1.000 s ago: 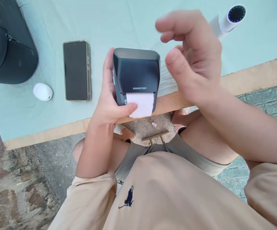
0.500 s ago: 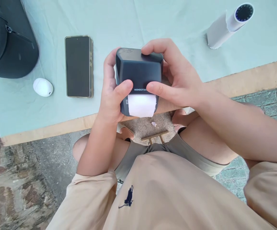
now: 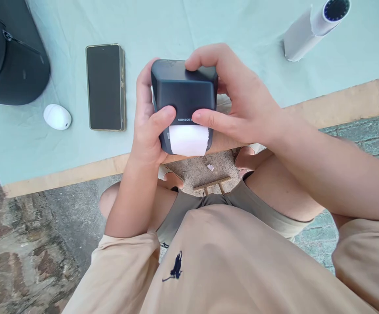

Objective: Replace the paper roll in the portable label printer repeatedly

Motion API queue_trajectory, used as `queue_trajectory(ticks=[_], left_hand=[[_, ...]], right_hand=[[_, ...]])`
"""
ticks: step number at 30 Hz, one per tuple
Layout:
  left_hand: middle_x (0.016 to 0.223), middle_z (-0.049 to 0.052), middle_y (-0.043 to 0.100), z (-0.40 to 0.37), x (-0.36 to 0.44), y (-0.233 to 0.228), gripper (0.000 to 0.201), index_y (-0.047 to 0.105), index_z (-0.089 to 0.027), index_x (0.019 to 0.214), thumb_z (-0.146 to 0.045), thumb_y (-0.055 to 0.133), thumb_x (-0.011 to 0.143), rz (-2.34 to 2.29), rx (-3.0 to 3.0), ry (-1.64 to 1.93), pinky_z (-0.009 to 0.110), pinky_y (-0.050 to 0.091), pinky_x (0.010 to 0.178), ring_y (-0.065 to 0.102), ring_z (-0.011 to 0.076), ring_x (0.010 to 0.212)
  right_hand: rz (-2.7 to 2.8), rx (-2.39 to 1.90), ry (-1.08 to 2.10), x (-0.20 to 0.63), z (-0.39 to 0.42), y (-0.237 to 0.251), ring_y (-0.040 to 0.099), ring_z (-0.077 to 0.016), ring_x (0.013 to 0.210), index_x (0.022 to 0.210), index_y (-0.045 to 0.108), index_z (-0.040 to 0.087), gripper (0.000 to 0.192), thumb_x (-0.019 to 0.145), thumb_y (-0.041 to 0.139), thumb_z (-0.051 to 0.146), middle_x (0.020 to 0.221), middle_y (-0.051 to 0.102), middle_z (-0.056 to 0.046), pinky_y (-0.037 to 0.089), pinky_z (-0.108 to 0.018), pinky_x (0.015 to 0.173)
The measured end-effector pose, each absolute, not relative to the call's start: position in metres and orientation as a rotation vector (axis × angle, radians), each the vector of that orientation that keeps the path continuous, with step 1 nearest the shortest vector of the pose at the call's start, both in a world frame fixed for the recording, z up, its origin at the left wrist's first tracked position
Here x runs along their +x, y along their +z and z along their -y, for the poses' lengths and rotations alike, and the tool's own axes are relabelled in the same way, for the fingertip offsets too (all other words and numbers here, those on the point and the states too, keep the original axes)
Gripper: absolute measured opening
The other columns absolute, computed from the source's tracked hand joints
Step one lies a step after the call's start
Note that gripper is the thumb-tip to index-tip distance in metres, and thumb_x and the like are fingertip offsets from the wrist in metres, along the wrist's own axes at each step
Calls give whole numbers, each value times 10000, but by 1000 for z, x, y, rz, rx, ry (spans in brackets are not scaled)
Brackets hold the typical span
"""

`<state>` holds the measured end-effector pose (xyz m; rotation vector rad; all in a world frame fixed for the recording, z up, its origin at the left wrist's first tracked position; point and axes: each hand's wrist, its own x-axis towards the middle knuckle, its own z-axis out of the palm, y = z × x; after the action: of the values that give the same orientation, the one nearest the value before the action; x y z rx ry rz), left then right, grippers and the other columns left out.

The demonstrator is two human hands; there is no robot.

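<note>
Both my hands hold a dark label printer [image 3: 184,98] marked NIIMBOT above the table's front edge. White label paper [image 3: 189,140] sticks out of its near end. My left hand [image 3: 150,120] is closed round the printer's left side, its thumb on the front face. On the right side, my right hand [image 3: 235,93] grips it with the thumb beside the lettering and the index finger bent over the top. The other fingers of both hands are partly hidden behind the printer.
On the pale green tablecloth [image 3: 150,22] lie a smartphone [image 3: 104,87] and a white oval case [image 3: 57,117]. A black zippered bag [image 3: 12,52] stands at the far left. At the back right is a white cylinder [image 3: 329,19] with a paper-like sleeve. A wooden edge [image 3: 340,98] borders the cloth.
The printer and both hands have shifted slightly left and up in view. The grip looks the same, and the paper sticks out about as far as before.
</note>
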<state>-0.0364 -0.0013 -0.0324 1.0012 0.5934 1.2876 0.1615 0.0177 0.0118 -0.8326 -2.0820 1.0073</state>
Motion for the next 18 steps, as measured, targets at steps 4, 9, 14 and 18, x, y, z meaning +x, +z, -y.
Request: queue_trajectory(ticks=[4,9,14,18], left_hand=[[1239,-3,675,4,-34,-23,410,632,-376,1187,-580,694,838,-693,1008,1261,508,540,1119,601,318,1316],[1288,-19,692,-1,-37,-24,340,673,-372,1162,-588,610,907,-726,951,1242,536,396,1260,496,358,1408],[1281,-41,706,-3,-40,-27,328,664,-350,1214,-529,569,955,-711,952,1264,550,370,1284,497,342,1402],[1270,-67,719,-2,-42,-26,343,636,-346,1204,-504,653,900,-713,947,1224,556,398,1258,493,343,1401]], right_hand=[[2164,-829,863,165,-22,11,585,-128,1236,1352,510,126,575,981,501,566,1379,581,-88,506,-273,1048],[2133,-840,568,169,-23,8,588,-139,1322,1259,585,120,461,1022,433,486,1319,633,-100,471,-300,1170],[2163,-846,625,171,-19,11,578,-127,1379,1272,535,208,411,1008,432,506,1352,638,-49,486,-326,1195],[2197,-803,690,171,-18,12,512,-129,1488,1339,503,216,474,987,469,531,1432,599,-44,472,-318,1237]])
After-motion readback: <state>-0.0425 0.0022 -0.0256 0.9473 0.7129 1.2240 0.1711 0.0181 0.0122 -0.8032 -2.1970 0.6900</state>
